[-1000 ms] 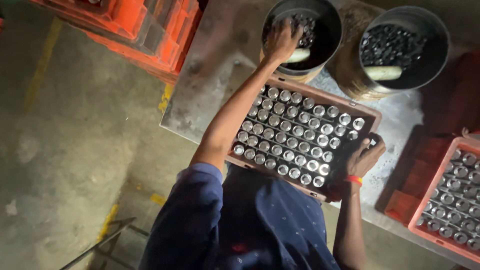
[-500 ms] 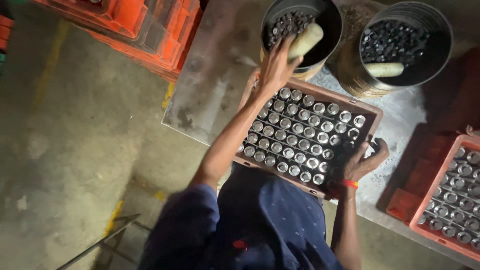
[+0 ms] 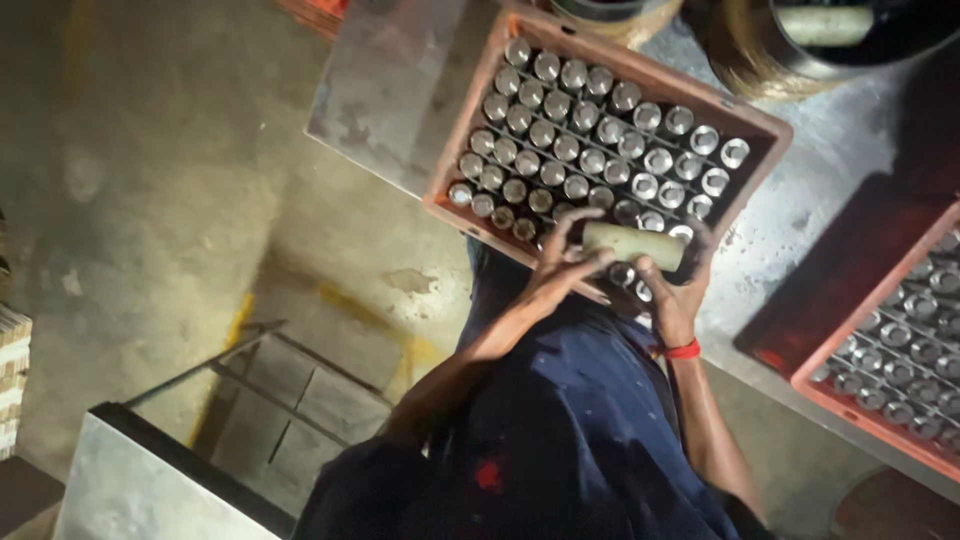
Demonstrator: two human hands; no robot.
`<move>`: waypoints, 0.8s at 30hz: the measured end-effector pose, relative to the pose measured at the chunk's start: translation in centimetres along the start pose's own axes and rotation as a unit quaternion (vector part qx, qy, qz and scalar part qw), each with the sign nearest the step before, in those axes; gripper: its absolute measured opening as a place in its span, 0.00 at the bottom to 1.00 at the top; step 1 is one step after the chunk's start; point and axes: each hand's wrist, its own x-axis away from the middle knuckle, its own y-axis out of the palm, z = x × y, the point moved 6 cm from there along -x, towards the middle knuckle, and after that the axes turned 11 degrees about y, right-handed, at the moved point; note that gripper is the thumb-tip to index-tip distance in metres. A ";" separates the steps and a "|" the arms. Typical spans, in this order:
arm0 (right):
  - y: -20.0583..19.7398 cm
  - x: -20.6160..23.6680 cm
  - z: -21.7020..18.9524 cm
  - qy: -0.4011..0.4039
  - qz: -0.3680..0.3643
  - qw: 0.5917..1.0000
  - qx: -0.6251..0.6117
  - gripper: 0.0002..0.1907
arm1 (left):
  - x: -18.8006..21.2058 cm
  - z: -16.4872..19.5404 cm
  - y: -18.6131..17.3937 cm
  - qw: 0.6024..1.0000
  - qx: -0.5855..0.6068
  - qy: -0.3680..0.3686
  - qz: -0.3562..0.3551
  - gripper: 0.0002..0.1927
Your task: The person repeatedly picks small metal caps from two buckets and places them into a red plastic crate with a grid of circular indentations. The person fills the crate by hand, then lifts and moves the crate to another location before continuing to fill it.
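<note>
crate of bottles, reddish-brown and divided into cells, on a grey metal worktable directly in front of a person in a dark blue garment. nearly every visible cell holds an upright bottle seen from above; the round, pale tops look alike across the rows, and whether they are capped or open cannot be told at this sharpness. the near edge of the crate is covered by the hands, so the state of that last row is hidden.

left hand: fingers curled around the left end of a pale, cream-coloured cylindrical tool, held roughly level just above the nearest row. right hand: closed on the tool's right end from below, a red band at the wrist. both hands thus grip one object, neither spread nor empty.

judged from the layout, the crate is loaded and work stands at its near row; no finished or unfinished rows can be distinguished. a second crate, also full of similar bottles, lies to the right on the same table, well apart. two dark buckets stand beyond the first crate, one holding another pale cylinder.
</note>
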 end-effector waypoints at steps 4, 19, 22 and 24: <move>-3.0 1.9 -2.2 -0.143 0.027 0.969 0.200 0.41 | 2.6 0.4 2.6 0.984 -0.130 -0.092 -0.082 0.33; -0.9 6.9 -1.2 -0.111 0.016 0.987 0.113 0.49 | 4.2 -4.9 2.1 0.915 0.211 -0.344 -0.025 0.27; 0.6 7.8 -1.4 -0.215 0.041 0.953 0.212 0.45 | 4.8 -5.0 2.2 0.893 0.181 -0.405 -0.077 0.27; 0.7 7.8 -1.1 -0.259 0.049 0.924 0.277 0.42 | 4.7 -5.0 1.8 0.889 0.171 -0.414 -0.096 0.26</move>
